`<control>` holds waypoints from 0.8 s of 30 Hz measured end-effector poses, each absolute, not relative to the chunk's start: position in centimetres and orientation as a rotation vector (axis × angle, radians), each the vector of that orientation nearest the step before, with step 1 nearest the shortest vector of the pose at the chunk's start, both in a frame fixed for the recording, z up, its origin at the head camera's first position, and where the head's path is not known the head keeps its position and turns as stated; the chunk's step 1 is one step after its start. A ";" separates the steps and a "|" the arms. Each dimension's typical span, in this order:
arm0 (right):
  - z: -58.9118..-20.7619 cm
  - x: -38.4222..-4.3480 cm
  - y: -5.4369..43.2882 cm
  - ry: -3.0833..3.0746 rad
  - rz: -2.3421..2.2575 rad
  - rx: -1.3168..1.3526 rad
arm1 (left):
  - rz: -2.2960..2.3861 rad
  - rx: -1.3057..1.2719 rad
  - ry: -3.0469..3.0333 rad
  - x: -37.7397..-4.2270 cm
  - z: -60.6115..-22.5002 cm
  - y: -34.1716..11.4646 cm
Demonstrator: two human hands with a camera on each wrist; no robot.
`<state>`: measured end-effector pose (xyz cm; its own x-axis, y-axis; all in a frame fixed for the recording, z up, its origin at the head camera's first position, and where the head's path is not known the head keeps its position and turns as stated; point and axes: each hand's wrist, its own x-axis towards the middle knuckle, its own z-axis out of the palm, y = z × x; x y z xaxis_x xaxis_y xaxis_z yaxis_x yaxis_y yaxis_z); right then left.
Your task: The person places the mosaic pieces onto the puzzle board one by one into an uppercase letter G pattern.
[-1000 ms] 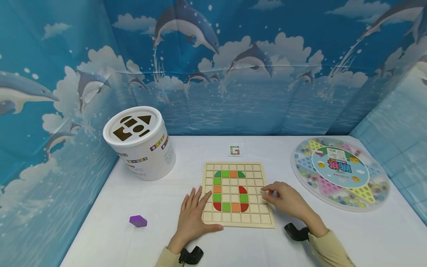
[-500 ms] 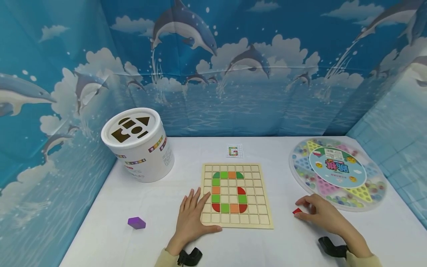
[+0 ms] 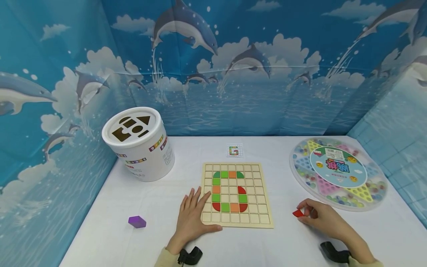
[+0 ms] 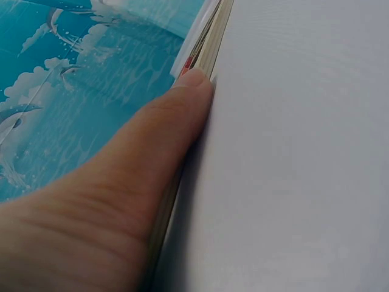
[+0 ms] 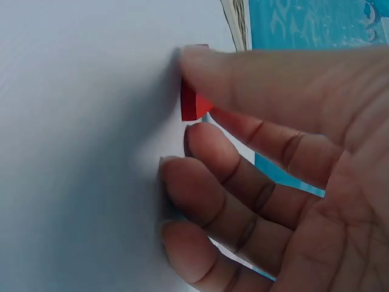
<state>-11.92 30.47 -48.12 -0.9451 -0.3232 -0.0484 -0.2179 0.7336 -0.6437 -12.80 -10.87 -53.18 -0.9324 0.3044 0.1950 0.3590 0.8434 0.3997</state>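
My left hand (image 3: pixel 193 217) rests at the lower left corner of the wooden grid board (image 3: pixel 267 220), fingers spread, with the thumb along its front edge. In the left wrist view, the thumb (image 4: pixel 152 134) lies against the board's side. Green, orange and red tiles sit in the board's cells in an open G-like outline, including a red rounded tile (image 3: pixel 241 190) at the right. Off to the right of the board, my right hand (image 3: pixel 321 217) pinches a small red tile (image 3: pixel 297 213) between thumb and forefinger. The right wrist view shows this red tile (image 5: pixel 189 103) partly covered by the thumb.
Behind the board lies a small card (image 3: pixel 235 150) printed with a G pattern. A white bucket (image 3: pixel 150 159) with shape cutouts in its lid stands at left. A purple block (image 3: pixel 137 222) lies left of my hand. A round marble game case (image 3: pixel 338 200) is at right.
My right hand has moved from the board's right edge out to the right, where a red tile now shows in its fingers, turned slightly since half a second ago. The left hand stays put.
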 end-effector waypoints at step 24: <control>-47.9 -11.6 29.6 2.810 -0.970 -0.265 | -0.647 -0.524 -2.907 -12.8 -53.1 -10.8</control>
